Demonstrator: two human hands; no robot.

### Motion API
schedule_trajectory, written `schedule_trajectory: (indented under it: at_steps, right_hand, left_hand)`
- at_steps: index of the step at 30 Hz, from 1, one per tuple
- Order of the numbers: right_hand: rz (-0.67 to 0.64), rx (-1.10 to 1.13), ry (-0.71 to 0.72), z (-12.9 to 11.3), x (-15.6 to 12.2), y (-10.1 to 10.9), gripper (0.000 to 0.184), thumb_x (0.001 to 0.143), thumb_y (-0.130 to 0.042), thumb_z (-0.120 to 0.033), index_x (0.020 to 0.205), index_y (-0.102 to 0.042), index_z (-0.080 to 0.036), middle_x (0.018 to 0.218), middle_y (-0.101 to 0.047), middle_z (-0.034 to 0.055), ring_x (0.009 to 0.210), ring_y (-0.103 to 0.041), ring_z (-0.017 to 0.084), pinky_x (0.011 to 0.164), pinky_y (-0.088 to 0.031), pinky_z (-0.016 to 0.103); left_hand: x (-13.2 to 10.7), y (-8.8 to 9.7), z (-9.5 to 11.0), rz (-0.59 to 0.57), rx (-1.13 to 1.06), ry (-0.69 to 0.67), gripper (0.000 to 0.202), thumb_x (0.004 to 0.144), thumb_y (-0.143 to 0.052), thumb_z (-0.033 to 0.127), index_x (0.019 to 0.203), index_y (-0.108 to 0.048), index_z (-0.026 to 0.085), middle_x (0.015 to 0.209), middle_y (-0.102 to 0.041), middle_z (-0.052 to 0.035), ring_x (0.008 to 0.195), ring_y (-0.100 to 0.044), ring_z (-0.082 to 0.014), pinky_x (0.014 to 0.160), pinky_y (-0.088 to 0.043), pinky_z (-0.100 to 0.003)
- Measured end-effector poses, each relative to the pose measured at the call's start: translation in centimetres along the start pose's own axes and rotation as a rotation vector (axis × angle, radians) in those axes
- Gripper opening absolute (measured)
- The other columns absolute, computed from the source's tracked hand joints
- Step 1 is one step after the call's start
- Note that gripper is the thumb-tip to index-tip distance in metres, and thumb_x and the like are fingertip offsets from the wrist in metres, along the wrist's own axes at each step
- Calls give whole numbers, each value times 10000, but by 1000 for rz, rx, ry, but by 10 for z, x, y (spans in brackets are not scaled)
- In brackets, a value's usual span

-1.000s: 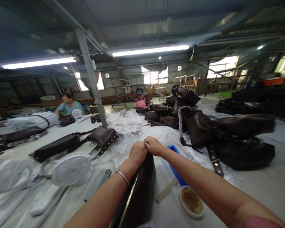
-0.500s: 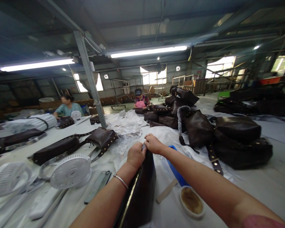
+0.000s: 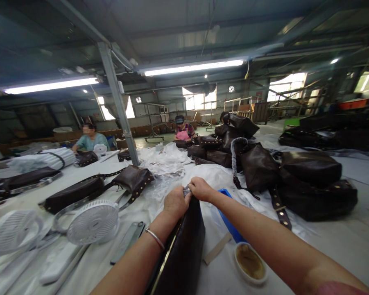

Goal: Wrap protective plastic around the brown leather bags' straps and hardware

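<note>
A dark brown leather bag (image 3: 189,246) stands upright in front of me, a gold-coloured zip (image 3: 166,262) running along its top towards me. My left hand (image 3: 176,203) is closed at the bag's far end, thumb and fingers pressed together. Against it, my right hand (image 3: 200,189) is closed on the same end, knuckles up. A small greyish, shiny bit (image 3: 186,191) shows between the two hands; I cannot make out what it is. The fingertips are mostly hidden.
Right of the bag are a tub of brown paste (image 3: 250,262), a flat beige strip (image 3: 217,248) and a blue tray (image 3: 230,221). On the left lie a phone (image 3: 127,242) and a white fan (image 3: 93,221). Brown bags (image 3: 310,168) are heaped at right. Two people sit beyond.
Both hands stay together at the bag's far end, with the right hand slightly lower. The bag and the whole view have shifted a little to the right.
</note>
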State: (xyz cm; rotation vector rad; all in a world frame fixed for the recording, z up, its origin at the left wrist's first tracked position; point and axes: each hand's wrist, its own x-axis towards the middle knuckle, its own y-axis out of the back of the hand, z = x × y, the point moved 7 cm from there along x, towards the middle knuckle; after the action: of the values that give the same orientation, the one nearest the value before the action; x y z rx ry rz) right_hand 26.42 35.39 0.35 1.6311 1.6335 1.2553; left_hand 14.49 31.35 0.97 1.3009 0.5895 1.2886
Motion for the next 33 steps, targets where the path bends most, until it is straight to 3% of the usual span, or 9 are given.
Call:
schedule_trajectory:
  at_steps: [8,16,24,33]
  right_hand:
    - [51,1,20,-4,-6,8,207,871,-507,-161,760,-678,-125,822,-670,82,767,-529,163,685,-324,263]
    - [108,20,-60,7,-12,10,212,868,-512,-152,736,-674,-115,756,-662,74,712,-511,152,645,-297,263]
    - [134,0,-90,3,-11,7,203,851,-512,-127,723,-669,-111,754,-654,89,713,-508,163,656,-301,270]
    - [149,-20,-56,-12,-16,10,167,867,-512,-135,771,-648,-121,807,-634,75,752,-506,157,676,-316,262]
  left_hand:
    - [10,3,12,-35,-53,-43,172,884,-516,265,914,-648,159,916,-724,-134,910,-683,-269,755,-463,-321]
    - [-17,7,-9,-68,-131,-16,487,891,-557,491,1231,-580,143,1126,-716,-131,1035,-676,-254,861,-483,-306]
    - [-64,12,-36,-96,-73,56,339,892,-565,497,996,-638,183,935,-730,-104,910,-694,-285,756,-476,-332]
    - [-40,18,-13,-56,-36,35,325,908,-554,488,957,-631,176,957,-719,-120,914,-682,-296,733,-461,-339]
